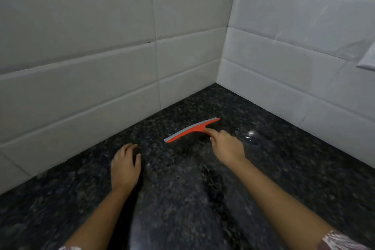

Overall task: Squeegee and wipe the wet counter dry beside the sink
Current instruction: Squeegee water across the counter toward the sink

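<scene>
- One red squeegee (191, 130) w/ grey blade strip, low over dark speckled counter (304, 178), near back corner of white tiled wall (81, 46).
- Blade slanted: right end farther back than left, grey strip on side facing the tiles. Touching stone or just above: can't tell, frame blurred.
- right hand (227, 146): fingers curled round squeegee handle, one finger stretched along it toward crossbar. Handle mostly hidden under hand.
- left hand (124, 165): palm down on counter, fingers loosely bent, holding nothing. Left of squeegee and apart from it.
- Wet streaks + sheen on stone btwn the two forearms; bright glint (250, 135) just right of right hand.
- Pale patterned sleeve (341, 241) at bottom right corner; scrap of same at bottom left edge.
- Grey-white obj (368, 57) on right-side tiles at frame edge, cut off, not identifiable.
</scene>
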